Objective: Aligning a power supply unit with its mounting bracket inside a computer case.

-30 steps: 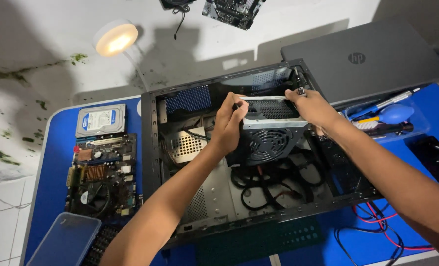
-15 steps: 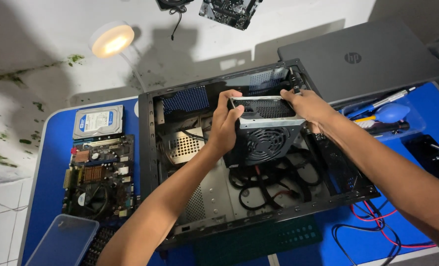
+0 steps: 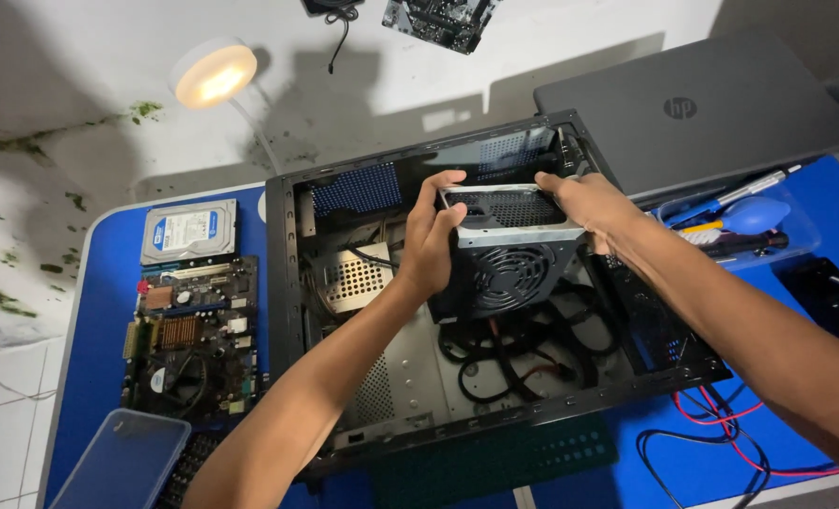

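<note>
An open black computer case (image 3: 283,311) lies on its side on a blue table. Both my hands hold a grey power supply unit (image 3: 509,254) with a round fan grille, lifted over the upper part of the case. My left hand (image 3: 429,240) grips its left edge, thumb on top. My right hand (image 3: 594,207) grips its right top corner. A bundle of black cables (image 3: 513,349) hangs from the unit onto the case floor.
A motherboard (image 3: 188,335) and a hard drive (image 3: 188,231) lie left of the case. A shut grey laptop (image 3: 692,108) sits at the upper right, with a blue dust blower and tools (image 3: 740,221) below it. A round lamp (image 3: 214,73) glows on the wall. Red and black wires (image 3: 730,424) trail at the lower right.
Both hands have raised the power supply unit up and away from its corner of the case; it now tilts with the fan facing me.
</note>
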